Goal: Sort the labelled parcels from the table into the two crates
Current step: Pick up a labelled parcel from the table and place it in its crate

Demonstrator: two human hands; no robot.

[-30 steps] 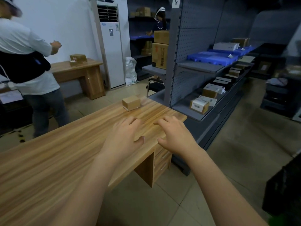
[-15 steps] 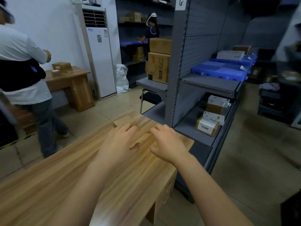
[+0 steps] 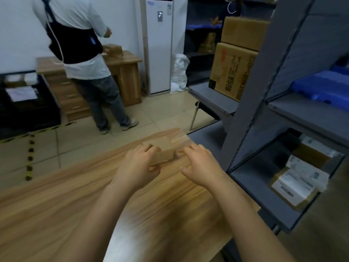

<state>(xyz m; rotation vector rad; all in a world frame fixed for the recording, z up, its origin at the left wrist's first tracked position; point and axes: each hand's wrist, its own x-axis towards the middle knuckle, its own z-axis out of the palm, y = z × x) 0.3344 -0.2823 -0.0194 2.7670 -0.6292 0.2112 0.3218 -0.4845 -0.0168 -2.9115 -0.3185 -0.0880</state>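
A small brown cardboard parcel (image 3: 160,148) sits near the far right corner of the wooden table (image 3: 75,205). My left hand (image 3: 139,164) grips its left end, fingers curled over the top and thumb against the near face. My right hand (image 3: 201,164) is spread with straight fingers, its fingertips at the parcel's right end; whether they touch is unclear. A black crate (image 3: 37,114) holding white-labelled parcels stands on the floor at the far left. The picture is blurred by motion.
A grey shelf rack (image 3: 251,110) stands just right of the table, with labelled parcels (image 3: 294,188) on its low shelf and large cartons (image 3: 234,70) behind. A person (image 3: 83,59) works at another wooden desk (image 3: 124,72). Yellow-black tape (image 3: 30,152) marks the floor.
Both hands have reached forward to the parcel at the table's far corner. My left hand has closed round its left end, and my right hand has come up to its right end.
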